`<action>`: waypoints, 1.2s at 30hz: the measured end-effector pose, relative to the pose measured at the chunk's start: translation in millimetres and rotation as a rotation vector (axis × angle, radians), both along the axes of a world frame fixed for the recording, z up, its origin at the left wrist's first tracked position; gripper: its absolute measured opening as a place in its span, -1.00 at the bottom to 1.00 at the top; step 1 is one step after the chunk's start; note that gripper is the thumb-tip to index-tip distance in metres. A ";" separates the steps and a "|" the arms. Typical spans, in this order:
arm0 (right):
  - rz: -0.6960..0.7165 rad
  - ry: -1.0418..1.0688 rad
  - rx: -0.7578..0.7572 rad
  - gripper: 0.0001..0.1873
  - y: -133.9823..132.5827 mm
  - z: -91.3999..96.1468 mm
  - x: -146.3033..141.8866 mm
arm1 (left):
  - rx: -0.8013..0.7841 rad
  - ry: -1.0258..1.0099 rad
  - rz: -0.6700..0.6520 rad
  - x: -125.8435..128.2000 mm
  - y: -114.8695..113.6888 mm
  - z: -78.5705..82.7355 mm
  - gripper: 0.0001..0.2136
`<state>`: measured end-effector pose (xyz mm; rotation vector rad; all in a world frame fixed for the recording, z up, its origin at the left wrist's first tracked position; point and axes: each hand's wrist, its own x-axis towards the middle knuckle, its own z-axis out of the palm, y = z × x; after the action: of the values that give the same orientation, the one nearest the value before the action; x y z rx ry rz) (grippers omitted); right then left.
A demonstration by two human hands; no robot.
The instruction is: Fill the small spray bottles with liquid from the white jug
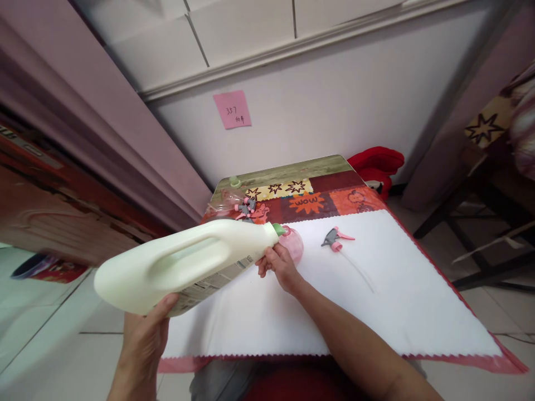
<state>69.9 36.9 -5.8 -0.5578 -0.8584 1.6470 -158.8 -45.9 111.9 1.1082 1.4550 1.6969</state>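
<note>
My left hand grips the base of a large cream plastic jug with a moulded handle, tipped on its side with its green neck pointing right. The neck meets a small clear pink bottle standing on the white cloth. My right hand is closed around that pink bottle from the near side. A grey and pink spray trigger with a long thin tube lies loose on the cloth to the right.
Another clear bottle with a grey-pink sprayer lies at the table's far left, by a small green cap. A patterned cloth covers the far table. A red object sits behind; a chair stands right.
</note>
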 end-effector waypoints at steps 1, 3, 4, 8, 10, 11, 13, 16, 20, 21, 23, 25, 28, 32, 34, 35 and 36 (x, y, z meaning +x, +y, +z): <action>0.000 -0.003 -0.001 -0.45 0.0 0.3 0.1 | 0.000 0.002 0.004 0.4 0.1 0.0 -0.35; 0.000 -0.009 -0.003 -0.45 -0.2 1.3 0.6 | -0.004 0.001 0.005 0.9 0.2 -0.1 -0.36; 0.000 -0.012 -0.002 -0.46 -0.3 1.9 0.8 | -0.009 0.000 0.004 1.0 0.2 -0.2 -0.36; 0.002 -0.012 0.000 -0.48 -0.8 3.1 1.1 | -0.016 0.013 0.001 0.7 0.2 -0.8 -0.36; 0.004 -0.006 -0.002 -0.48 -0.7 3.0 1.0 | -0.007 0.020 0.008 0.6 0.0 -0.8 -0.37; 0.006 -0.005 -0.003 -0.47 -0.6 2.9 1.0 | -0.006 0.019 0.011 0.7 -0.1 -0.7 -0.37; 0.007 -0.008 -0.003 -0.47 -0.7 2.7 0.9 | -0.009 0.013 0.010 1.1 -0.4 -0.5 -0.37; 0.006 -0.015 -0.002 -0.46 -1.0 2.6 1.0 | -0.017 0.007 0.001 1.9 -0.5 -0.3 -0.37; 0.001 -0.015 -0.003 -0.45 -0.9 2.4 1.0 | -0.009 0.009 0.005 1.5 0.8 -0.9 -0.38; 0.003 -0.014 -0.003 -0.45 -0.7 2.4 1.1 | -0.006 0.009 0.002 1.0 1.2 -1.3 -0.38; 0.009 -0.010 -0.001 -0.46 -0.3 2.5 1.2 | 0.003 0.010 -0.001 -0.1 1.7 -2.3 -0.37; 0.012 -0.007 -0.002 -0.46 -0.2 2.8 1.4 | 0.009 0.012 -0.004 -1.1 1.7 -3.3 -0.37; 0.011 -0.007 -0.007 -0.45 -0.4 3.1 1.5 | 0.008 0.011 0.003 -1.6 0.9 -4.3 -0.38; 0.010 -0.008 -0.004 -0.45 -0.7 2.8 1.2 | 0.024 0.004 0.011 -0.3 0.3 -4.4 -0.34; 0.007 -0.010 -0.001 -0.47 -0.6 2.6 1.1 | 0.024 0.000 -0.003 0.2 0.5 -4.6 -0.34; 0.006 -0.012 0.000 -0.48 -0.6 2.6 1.2 | 0.022 -0.001 -0.007 0.2 0.6 -4.8 -0.34; 0.005 -0.014 0.000 -0.48 -0.6 2.8 1.3 | 0.024 -0.003 -0.006 0.1 0.7 -5.1 -0.35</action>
<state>71.2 36.3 -3.0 -0.5681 -0.8703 1.6500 -158.7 -45.3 106.8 1.1217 1.4319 1.7156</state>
